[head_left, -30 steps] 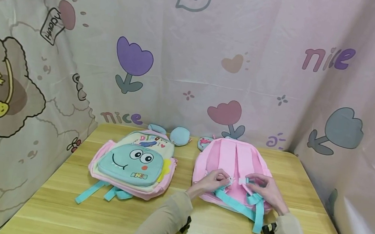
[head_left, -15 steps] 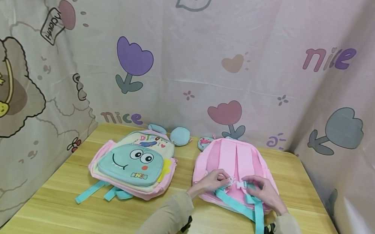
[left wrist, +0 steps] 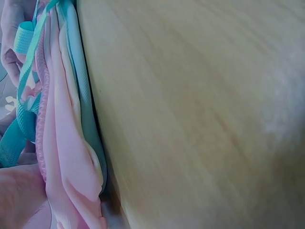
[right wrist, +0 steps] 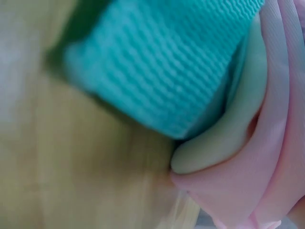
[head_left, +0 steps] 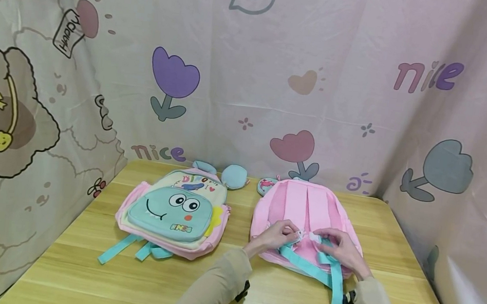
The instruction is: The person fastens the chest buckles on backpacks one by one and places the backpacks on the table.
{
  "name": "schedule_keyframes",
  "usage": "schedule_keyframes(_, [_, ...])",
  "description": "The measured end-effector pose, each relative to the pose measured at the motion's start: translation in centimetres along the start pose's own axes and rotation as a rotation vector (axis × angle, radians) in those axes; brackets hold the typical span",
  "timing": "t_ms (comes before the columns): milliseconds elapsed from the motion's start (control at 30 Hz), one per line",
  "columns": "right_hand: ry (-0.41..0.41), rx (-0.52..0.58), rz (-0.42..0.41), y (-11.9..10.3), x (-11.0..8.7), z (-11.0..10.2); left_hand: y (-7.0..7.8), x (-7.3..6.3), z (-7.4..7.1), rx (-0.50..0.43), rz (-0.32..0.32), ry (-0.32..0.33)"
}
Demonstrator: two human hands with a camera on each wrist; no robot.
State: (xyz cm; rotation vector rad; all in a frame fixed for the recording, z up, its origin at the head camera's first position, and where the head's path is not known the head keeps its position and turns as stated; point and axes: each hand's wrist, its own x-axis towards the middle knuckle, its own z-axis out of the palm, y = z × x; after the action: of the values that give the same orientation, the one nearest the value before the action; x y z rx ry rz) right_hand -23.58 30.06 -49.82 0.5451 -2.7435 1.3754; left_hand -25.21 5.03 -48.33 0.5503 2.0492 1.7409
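Observation:
A pink backpack (head_left: 273, 208) lies with its shoulder straps (head_left: 318, 205) facing up. Over its lower middle, my left hand (head_left: 277, 235) pinches a small white buckle half (head_left: 300, 235) on a turquoise strap. Just to the right, a second pale buckle half (head_left: 314, 237) is pinched by my right hand (head_left: 344, 249). The two halves sit close together, partly behind the fingertips. Turquoise webbing (head_left: 309, 267) loops across the bag's bottom, and one loose end (head_left: 337, 288) hangs below the right hand. That webbing (right wrist: 167, 62) fills much of the right wrist view.
To the left lies a second backpack (head_left: 171, 213) with a dinosaur face. A round blue pouch (head_left: 234, 177) is behind it, and another small round pouch (head_left: 266, 186) is at the pink bag's upper left. All rest on a wooden table (head_left: 82, 273) before a printed curtain (head_left: 233, 72).
My right hand has shifted slightly left with its buckle half, bringing it nearer the other one. The loose strap end has swung slightly. The left hand stays nearly still.

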Motion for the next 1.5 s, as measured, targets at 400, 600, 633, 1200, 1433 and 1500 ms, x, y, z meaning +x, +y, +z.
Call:
schedule_keyframes(400, [0.015, 0.045, 0.021, -0.18, -0.42, -0.23, -0.26, 0.21, 0.05, 0.023, -0.004, 0.003])
schedule_keyframes(600, [0.008, 0.062, -0.001, 0.0, -0.56, -0.36, -0.23, 0.26, 0.07, 0.032, -0.003, 0.008])
schedule_keyframes(633, [0.004, 0.056, 0.0, 0.05, -0.57, -0.4, -0.22, 0.26, 0.07, 0.032, -0.001, 0.008])
schedule_keyframes(1200, [0.007, 0.074, -0.024, 0.0, -0.68, -0.36, -0.25, 0.57, 0.57, 0.173, 0.006, 0.053])
schedule_keyframes(1433, [0.017, 0.05, -0.044, -0.09, -0.67, -0.29, -0.29, 0.65, 0.62, 0.181, 0.018, 0.054])
schedule_keyframes(1500, [0.018, 0.05, -0.058, -0.06, -0.63, -0.21, -0.28, 0.68, 0.66, 0.196, 0.023, 0.056])
